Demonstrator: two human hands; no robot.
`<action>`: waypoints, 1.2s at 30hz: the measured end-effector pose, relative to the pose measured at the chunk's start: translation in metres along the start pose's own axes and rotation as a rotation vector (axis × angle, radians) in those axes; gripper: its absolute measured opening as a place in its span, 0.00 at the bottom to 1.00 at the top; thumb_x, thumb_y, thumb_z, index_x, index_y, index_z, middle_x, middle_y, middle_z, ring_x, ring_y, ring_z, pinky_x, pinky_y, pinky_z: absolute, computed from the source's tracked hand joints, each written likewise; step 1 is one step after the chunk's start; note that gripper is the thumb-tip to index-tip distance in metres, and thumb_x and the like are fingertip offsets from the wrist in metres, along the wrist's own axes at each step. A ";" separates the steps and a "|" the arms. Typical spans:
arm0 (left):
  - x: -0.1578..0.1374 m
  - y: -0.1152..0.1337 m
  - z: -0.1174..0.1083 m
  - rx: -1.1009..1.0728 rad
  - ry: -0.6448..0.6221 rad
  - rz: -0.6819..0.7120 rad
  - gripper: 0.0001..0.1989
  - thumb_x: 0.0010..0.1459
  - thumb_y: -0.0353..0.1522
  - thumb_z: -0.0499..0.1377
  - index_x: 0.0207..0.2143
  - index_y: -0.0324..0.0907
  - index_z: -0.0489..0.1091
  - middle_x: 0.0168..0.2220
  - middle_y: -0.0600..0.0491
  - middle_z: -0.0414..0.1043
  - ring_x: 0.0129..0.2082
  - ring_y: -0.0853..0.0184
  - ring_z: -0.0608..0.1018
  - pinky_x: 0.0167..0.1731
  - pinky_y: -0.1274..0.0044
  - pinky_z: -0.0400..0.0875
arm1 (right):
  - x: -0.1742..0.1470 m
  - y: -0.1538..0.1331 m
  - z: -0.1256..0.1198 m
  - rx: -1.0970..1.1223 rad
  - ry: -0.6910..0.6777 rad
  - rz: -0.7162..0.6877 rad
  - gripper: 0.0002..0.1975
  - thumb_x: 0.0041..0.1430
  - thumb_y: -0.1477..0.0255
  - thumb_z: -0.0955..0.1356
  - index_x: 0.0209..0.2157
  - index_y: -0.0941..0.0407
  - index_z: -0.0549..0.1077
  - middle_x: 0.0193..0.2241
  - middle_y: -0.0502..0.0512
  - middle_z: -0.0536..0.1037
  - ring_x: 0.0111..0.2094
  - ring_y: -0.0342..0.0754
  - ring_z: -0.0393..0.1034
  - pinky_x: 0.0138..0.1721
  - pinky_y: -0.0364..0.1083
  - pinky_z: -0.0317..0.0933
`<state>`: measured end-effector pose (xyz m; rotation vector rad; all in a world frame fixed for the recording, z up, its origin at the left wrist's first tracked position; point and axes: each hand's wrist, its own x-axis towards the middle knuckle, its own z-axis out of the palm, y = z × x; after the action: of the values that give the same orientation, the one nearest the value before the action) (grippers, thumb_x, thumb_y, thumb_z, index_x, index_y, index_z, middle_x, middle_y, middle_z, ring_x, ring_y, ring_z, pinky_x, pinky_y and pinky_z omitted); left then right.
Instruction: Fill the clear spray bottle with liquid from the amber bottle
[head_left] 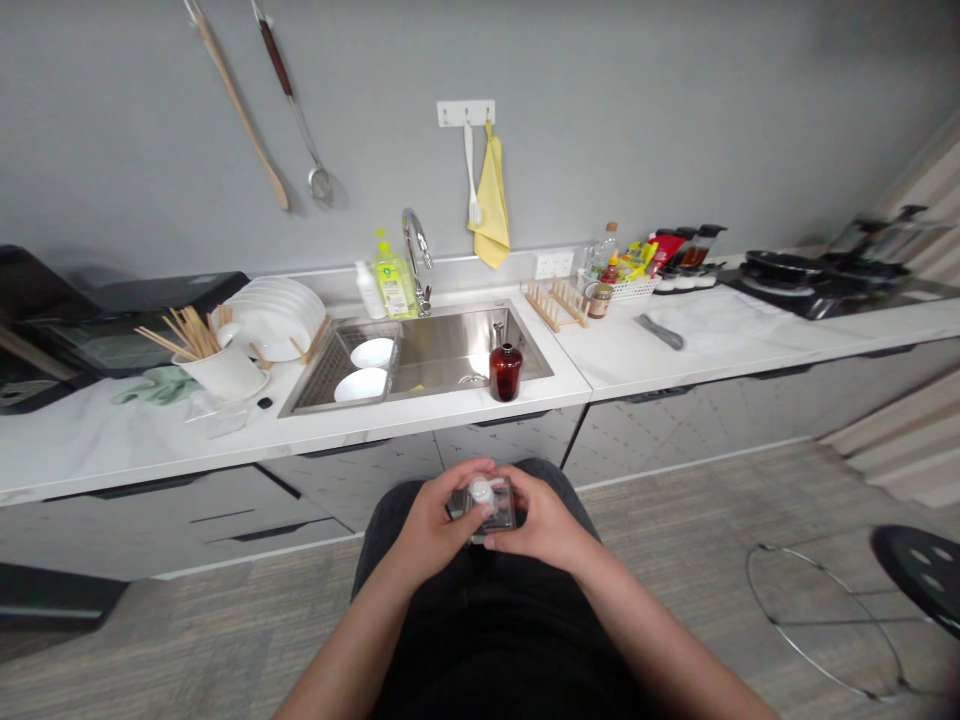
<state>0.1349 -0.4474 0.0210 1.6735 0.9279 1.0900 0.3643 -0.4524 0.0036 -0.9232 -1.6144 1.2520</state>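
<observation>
Low over my lap, a clear square bottle (501, 512) with a white pump top (482, 490) is held between both hands. My left hand (448, 515) wraps its left side, with the thumb up by the pump top. My right hand (536, 515) closes around the right side, thumb along the near face. The bottle's lower part is hidden by my fingers. Beyond my hands, a dark amber bottle (506, 374) with a bare neck stands upright at the sink's front right edge; neither hand touches it.
A steel sink (442, 390) holds a rack with two white bowls (364, 384). Left of it are white plates (281, 315) and a chopstick holder (221, 372). Soap bottles (394, 285) stand behind. A wooden rack (556, 305) is to the right, a stool (919, 575) farther right.
</observation>
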 end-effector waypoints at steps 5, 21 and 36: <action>0.003 -0.010 -0.003 -0.044 0.134 -0.004 0.25 0.66 0.44 0.76 0.61 0.45 0.84 0.59 0.41 0.89 0.59 0.49 0.89 0.65 0.58 0.82 | -0.001 0.005 0.001 -0.046 0.012 0.024 0.38 0.48 0.72 0.87 0.61 0.50 0.81 0.58 0.59 0.88 0.53 0.59 0.86 0.56 0.56 0.81; 0.001 -0.005 -0.008 0.000 0.132 -0.021 0.22 0.71 0.44 0.73 0.62 0.46 0.83 0.57 0.44 0.90 0.58 0.51 0.90 0.64 0.59 0.83 | -0.002 0.018 0.005 -0.167 0.025 0.056 0.37 0.46 0.75 0.87 0.59 0.51 0.82 0.53 0.57 0.90 0.49 0.59 0.87 0.53 0.55 0.79; 0.001 -0.013 -0.007 0.036 0.116 -0.038 0.21 0.69 0.42 0.73 0.60 0.46 0.83 0.56 0.44 0.90 0.56 0.51 0.90 0.63 0.59 0.83 | -0.003 0.025 0.008 -0.175 -0.008 0.051 0.39 0.48 0.77 0.85 0.62 0.51 0.81 0.54 0.56 0.89 0.49 0.58 0.87 0.52 0.54 0.79</action>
<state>0.1271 -0.4404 0.0103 1.6288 1.0551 1.1604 0.3594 -0.4527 -0.0218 -1.0746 -1.7368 1.1633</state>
